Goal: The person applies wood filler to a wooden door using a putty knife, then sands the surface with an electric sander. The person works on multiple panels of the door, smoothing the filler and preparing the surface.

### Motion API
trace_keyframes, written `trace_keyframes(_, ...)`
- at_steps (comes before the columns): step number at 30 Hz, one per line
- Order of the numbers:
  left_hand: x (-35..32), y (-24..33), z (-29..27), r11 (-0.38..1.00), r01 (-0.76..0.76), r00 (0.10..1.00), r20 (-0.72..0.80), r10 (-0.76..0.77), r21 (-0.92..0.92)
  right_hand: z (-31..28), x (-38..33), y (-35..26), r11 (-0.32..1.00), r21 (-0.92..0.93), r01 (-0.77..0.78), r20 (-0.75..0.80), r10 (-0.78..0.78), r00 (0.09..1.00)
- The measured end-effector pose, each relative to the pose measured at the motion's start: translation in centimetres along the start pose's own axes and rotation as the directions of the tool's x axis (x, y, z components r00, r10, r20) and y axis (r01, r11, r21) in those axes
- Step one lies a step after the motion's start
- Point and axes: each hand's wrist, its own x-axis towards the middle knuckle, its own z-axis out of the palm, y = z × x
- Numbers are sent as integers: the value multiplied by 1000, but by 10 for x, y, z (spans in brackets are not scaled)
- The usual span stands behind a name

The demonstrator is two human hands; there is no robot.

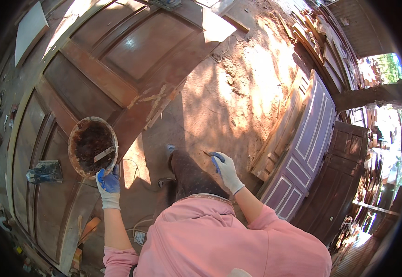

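While sunlight falls in patches over the reddish dirt ground (pixel 238 87), a large brown panelled door (pixel 94 78) lies flat across the left of the view, pale filler smeared along its near edge. Leaning at the right are a purple panelled door (pixel 309 143) and, just beside it, a darker brown door (pixel 344 171), with stacked timber (pixel 321 41) behind them. The person (seen from above, in a pink top) stands between the flat door and the leaning ones. A round, rust-stained bowl (pixel 92 147) sits over the flat door's near edge, dark paste inside and a flat scraper blade (pixel 104 153) resting in it. The left hand (pixel 108 183), in a white glove with blue fingers, is clamped on the bowl's lower rim. The right hand (pixel 225 171), gloved the same, is closed around a small blue-handled tool (pixel 212 157), held well apart from the bowl. A power sander (pixel 45 171) rests on the flat door, left of the bowl.
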Motion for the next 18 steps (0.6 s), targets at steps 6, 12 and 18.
trace_keyframes(6,0,-6,4,999,-52,996,-67,53,14,-9,56,-46,967,249,-52,103,26,994)
trace_keyframes(12,-24,3,26,997,-57,974,-217,65,43,-30,164,-104,949,300,-93,145,51,988)
trace_keyframes(18,-26,-30,105,991,-98,915,-400,54,-88,-82,248,-172,976,159,-148,156,123,980)
